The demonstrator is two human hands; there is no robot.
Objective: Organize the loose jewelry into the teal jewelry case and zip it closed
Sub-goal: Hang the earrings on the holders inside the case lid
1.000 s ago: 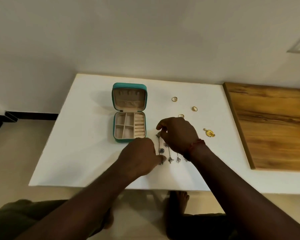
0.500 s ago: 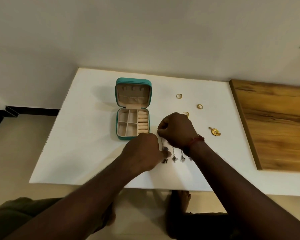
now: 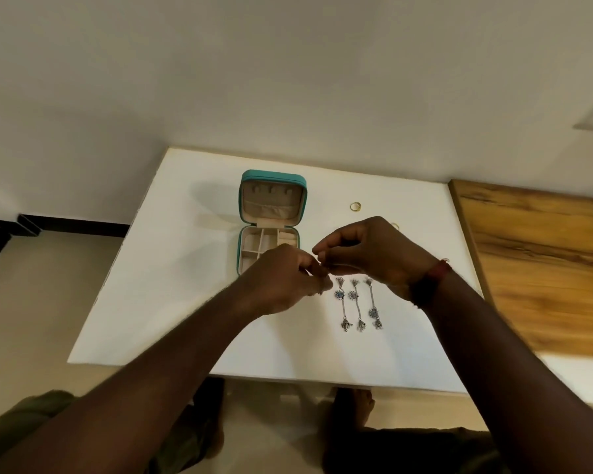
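My left hand point(image 3: 288, 278) hovers just above the desk point(image 3: 185, 302), knuckles up. Its grip is closed to a tight pinch of thumb and fingertips on a silver earring point(image 3: 319, 291), of which only a small dangling bit shows under my fingers. My right hand point(image 3: 374, 251) comes in from three o'clock, fingers arched and curled, with a red thread point(image 3: 437, 270) round the wrist. Its thumb and forefinger tips meet my left fingertips at the same spot. The blur there keeps me from telling whether that grip really has the earring or only touches it. The teal jewelry case point(image 3: 274, 175) lies open at eleven o'clock from my hands, its lid tipped back toward twelve and its divided beige tray facing up. My left knuckles cover the tray's near right corner. At five o'clock from the pinch, three silver earrings point(image 3: 356, 304) lie side by side on the desk, each stretched out from twelve to six, apart from one another. A gold ring point(image 3: 355, 206) sits at one o'clock, well apart from the case, and a second gold ring point(image 3: 395, 226) peeks out behind my right hand. A wooden board point(image 3: 545, 261) borders the desk at three o'clock.
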